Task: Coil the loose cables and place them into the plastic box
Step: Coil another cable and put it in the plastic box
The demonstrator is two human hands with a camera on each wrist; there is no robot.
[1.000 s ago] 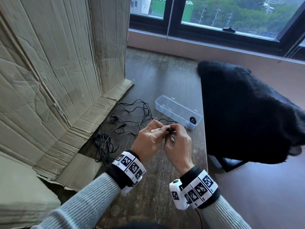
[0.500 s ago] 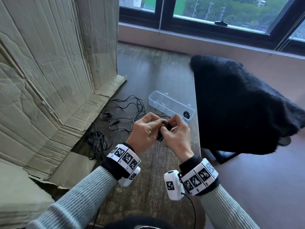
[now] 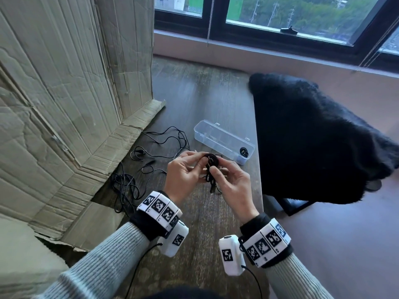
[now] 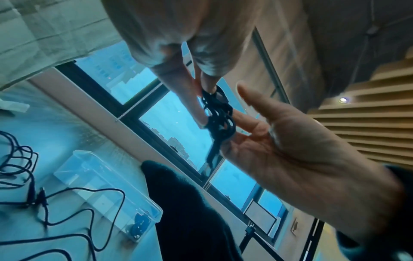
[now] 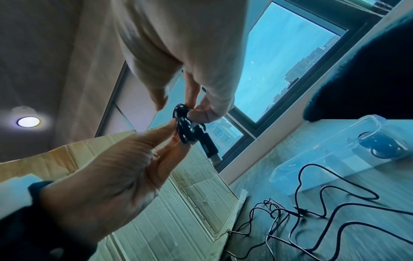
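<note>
Both hands held one small coiled cable above the table, near the plastic box.

From the head view, the left hand (image 3: 183, 175) and right hand (image 3: 231, 184) pinched a black coiled cable (image 3: 211, 167) over the wooden table (image 3: 205, 100); loose cables (image 3: 151, 156) lay left of the clear plastic box (image 3: 224, 141), which held another coil (image 3: 244, 151). The left wrist view showed the left hand's fingers (image 4: 194, 98) pinching the bundle. The right wrist view showed the right hand's fingers (image 5: 208, 109) gripping it, a plug (image 5: 209, 146) hanging below.
</note>
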